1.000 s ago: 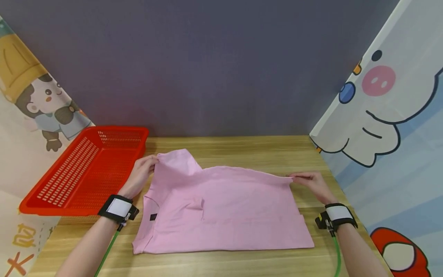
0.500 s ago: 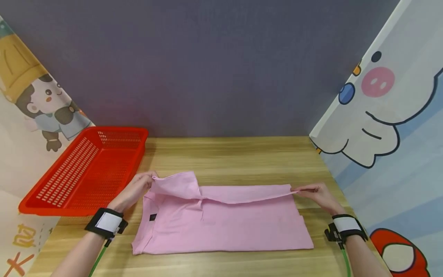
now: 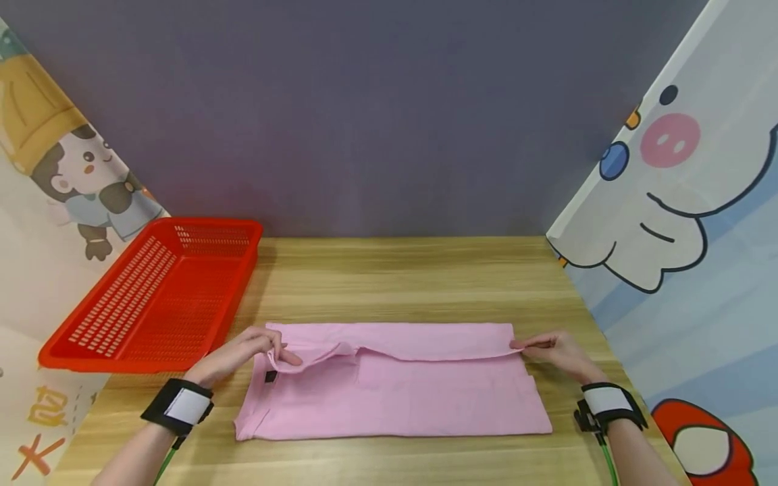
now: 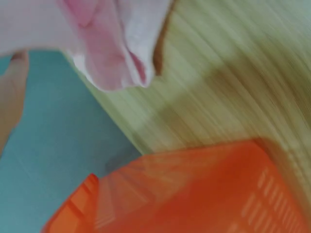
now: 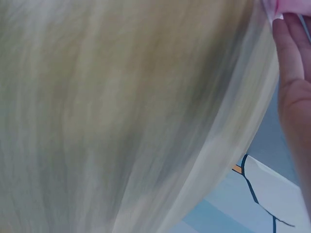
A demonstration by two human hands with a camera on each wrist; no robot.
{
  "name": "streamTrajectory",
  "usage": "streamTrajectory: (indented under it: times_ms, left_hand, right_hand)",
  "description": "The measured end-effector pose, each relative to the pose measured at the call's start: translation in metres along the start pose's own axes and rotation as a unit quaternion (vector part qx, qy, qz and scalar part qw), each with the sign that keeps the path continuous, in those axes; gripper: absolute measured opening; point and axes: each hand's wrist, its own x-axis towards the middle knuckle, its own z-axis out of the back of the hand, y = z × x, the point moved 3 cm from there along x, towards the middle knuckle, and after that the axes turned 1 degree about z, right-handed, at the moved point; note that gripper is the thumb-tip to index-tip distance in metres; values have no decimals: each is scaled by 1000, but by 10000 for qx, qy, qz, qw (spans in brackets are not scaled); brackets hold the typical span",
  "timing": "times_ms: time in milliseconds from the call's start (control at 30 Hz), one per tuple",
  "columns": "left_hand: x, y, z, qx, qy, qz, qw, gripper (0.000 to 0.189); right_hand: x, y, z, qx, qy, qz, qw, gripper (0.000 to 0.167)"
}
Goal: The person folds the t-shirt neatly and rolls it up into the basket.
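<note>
A pink shirt (image 3: 437,401) lies lengthwise on the table, its far side folded over toward me in a long strip. A small black label (image 3: 270,376) shows near the neckline at its left end. My left hand (image 3: 261,344) holds the strip's left part, fingers over the cloth, the edge there wavy and raised. Between thumb and fingers my right hand (image 3: 554,349) pinches the strip's right corner, just above the table. In the right wrist view, the right hand (image 5: 296,87) has only a bit of pink cloth (image 5: 294,6) visible at its fingertips.
A red perforated plastic basket (image 3: 242,290) stands at the left, close to my left forearm. A dark grey panel (image 3: 389,121) rises behind the wooden table (image 3: 401,277). Cartoon-printed sheets (image 3: 687,223) flank both sides.
Both hands have drawn the far edge of the shirt toward me and down. The raised left part has folded over the body, and the left hand's fingers now reach over it.
</note>
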Motion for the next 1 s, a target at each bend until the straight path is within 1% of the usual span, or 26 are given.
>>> streamTrajectory:
  times_ms: [33,67,133,200,267,333,400,467,500,533,567,600,700,733,800,867,1000]
  left_hand:
    - [1,1,-2,-5,223,4,9998,34]
    - [2,3,-4,30,367,25,9993,37]
    - [6,5,-8,137,459,21,9989,41]
    - [9,7,-10,464,301,-31,9985,40]
    - [13,8,-13,949,37,-69,9955,33]
    - [18,10,-18,1425,-225,-86,9895,26]
    - [22,11,-23,1877,-463,-191,9809,23]
    - [27,13,-30,2164,-684,-294,9735,25]
    - [30,14,-34,2255,-755,-362,9706,28]
    - [33,15,-39,2297,-782,-400,9693,32]
    - [35,15,-43,2340,-772,-410,9683,36]
    - [38,15,-48,2340,-715,-353,9690,40]
    - [42,17,-62,2456,-355,-28,9687,50]
    - [42,17,-66,2507,-241,107,9677,53]
    - [44,20,-72,2696,-80,246,9626,55]
    - [45,22,-75,2870,11,220,9577,57]
    - [50,29,-75,2871,150,66,9578,63]
  right_hand:
    - [0,0,0,-77,-35,-55,9999,28]
    - [0,1,0,-205,-64,-91,9997,26]
    - [1,4,-1,-454,-207,-133,9987,24]
    - [3,8,-2,-767,-379,-180,9962,22]
    - [7,14,-6,-1062,-439,-195,9932,21]
    - [12,19,-10,-1167,-373,-52,9925,20]
    - [17,24,-16,-1291,-287,162,9911,19]
    - [21,29,-22,-1444,-182,359,9887,18]
    - [23,32,-26,-1582,-160,433,9863,18]
    - [25,34,-30,-1828,-178,414,9821,17]
    - [27,38,-35,-2069,-200,382,9774,17]
    - [28,41,-39,-2276,-230,297,9730,17]
    - [31,52,-52,-2714,-329,-59,9619,18]
    - [32,55,-56,-2796,-362,-209,9592,20]
    - [33,60,-63,-2793,-381,-459,9583,24]
    - [35,62,-69,-2798,-392,-682,9568,28]
    - [39,65,-77,-2864,-256,-813,9543,37]
